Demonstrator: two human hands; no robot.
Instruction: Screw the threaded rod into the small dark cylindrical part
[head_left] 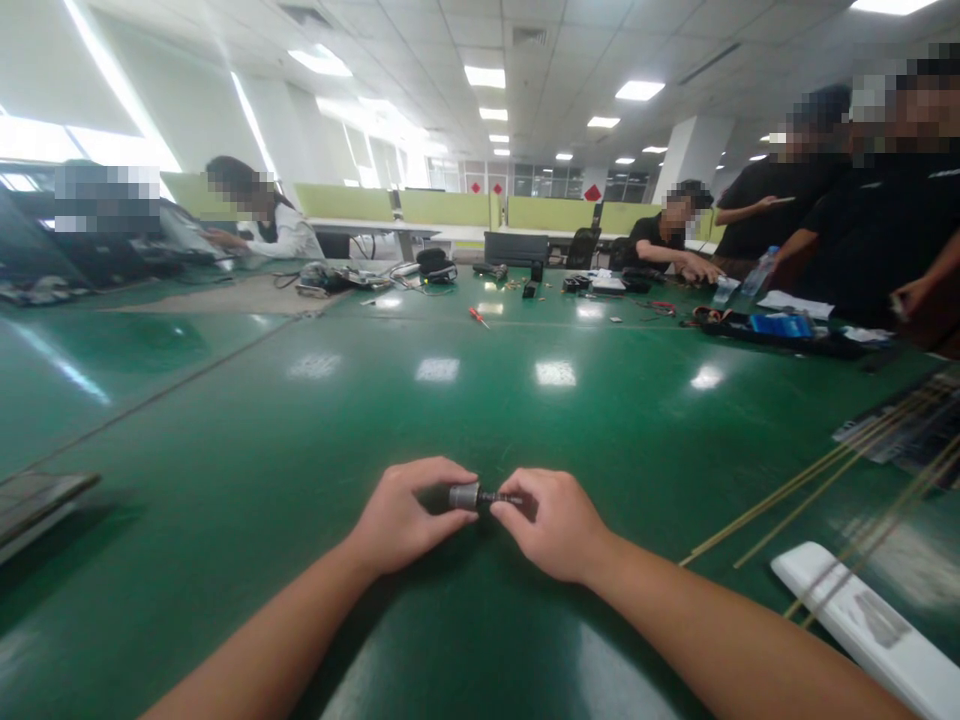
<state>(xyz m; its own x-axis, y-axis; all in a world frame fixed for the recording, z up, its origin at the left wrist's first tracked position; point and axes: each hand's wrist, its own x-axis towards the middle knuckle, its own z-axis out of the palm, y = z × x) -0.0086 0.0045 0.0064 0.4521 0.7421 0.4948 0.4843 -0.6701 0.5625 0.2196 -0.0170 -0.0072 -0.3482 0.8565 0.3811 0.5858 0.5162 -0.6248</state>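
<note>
Left hand [405,512] pinches a grey cylinder [464,496], right hand [559,522] a dark slim piece [489,497] at its end, toward the near edge of the bench [360,415]. Both look stiff and probably light; the smooth cylinder might slip, so its sides suit thumb and fingertips.

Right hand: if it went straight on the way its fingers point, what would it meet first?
Most likely the grey cylinder held by the left hand; the dark slim piece in the right hand points at it. Whether they touch is unclear.
</note>
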